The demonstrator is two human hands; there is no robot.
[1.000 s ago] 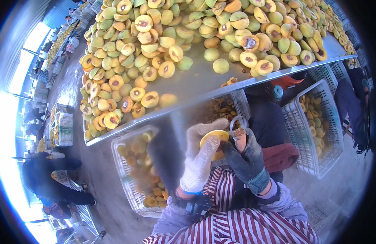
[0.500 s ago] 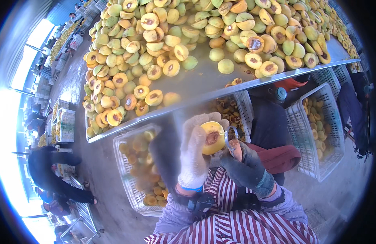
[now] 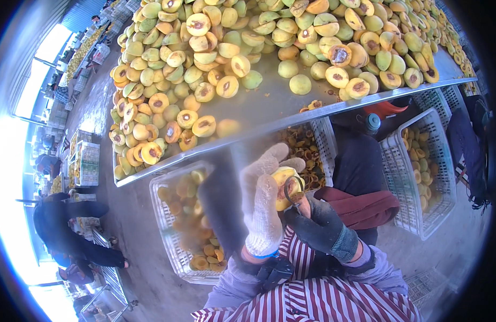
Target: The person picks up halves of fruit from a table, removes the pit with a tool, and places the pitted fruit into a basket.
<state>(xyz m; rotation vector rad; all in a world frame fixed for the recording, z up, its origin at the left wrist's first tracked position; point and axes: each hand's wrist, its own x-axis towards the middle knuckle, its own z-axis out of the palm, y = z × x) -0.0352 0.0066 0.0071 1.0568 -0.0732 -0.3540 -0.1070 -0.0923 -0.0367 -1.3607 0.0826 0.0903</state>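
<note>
My left hand [image 3: 263, 201], in a white knitted glove, holds a halved yellow peach [image 3: 281, 183] with its cut face turned toward my right hand. Black-grey glove on, my right hand [image 3: 323, 222] is closed round the handle of a ring-bladed pitting knife [image 3: 294, 189]. The metal loop lies against the cut face, at the brown hollow in the middle. Part of the peach is hidden behind the loop and my fingers. Both hands are over my lap, before the near edge of the metal table [image 3: 258, 110].
Halved peaches [image 3: 205, 70] are heaped on the table. A white crate [image 3: 186, 268] with peach halves stands at left, another crate [image 3: 420, 222] at right. Under the table edge a crate [image 3: 324, 140] holds dark scraps. Dark red cloth [image 3: 366, 209] lies by my right hand. A person [image 3: 70, 225] bends at far left.
The ring blade has moved left onto the peach's cut face. My left hand has turned the peach, so its face shows more edge-on, and its fingers have spread upward.
</note>
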